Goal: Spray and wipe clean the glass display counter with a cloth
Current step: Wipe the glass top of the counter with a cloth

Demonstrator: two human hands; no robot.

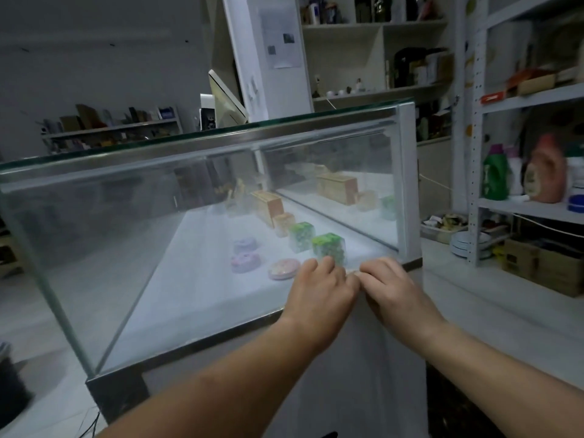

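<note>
Glass counter (189,143), green boxes (328,251) inside; left hand (319,286), right hand (395,289) (grip unclear) at its corner.

Count:
- 1 glass display counter (189,143).
- Inside, in a row toward its right end: 1 large wooden box (267,206), 1 small wooden box (283,224), 2 green patterned cubes (301,237) (328,252).
- Beside that row, nearer the front pane: 2 purple tins (245,245) (246,262), 1 pink tin (283,269).
- Doubles in the right end pane look like reflections, so they're not counted.
- 2 hands at the pane's lower right corner: left hand (319,289), right hand (398,289).
- On the rack (474,153) to the right: 1 green bottle (494,177), 1 pink-orange bottle (548,172).
- Other shelf stock is too blurred to count.
</note>
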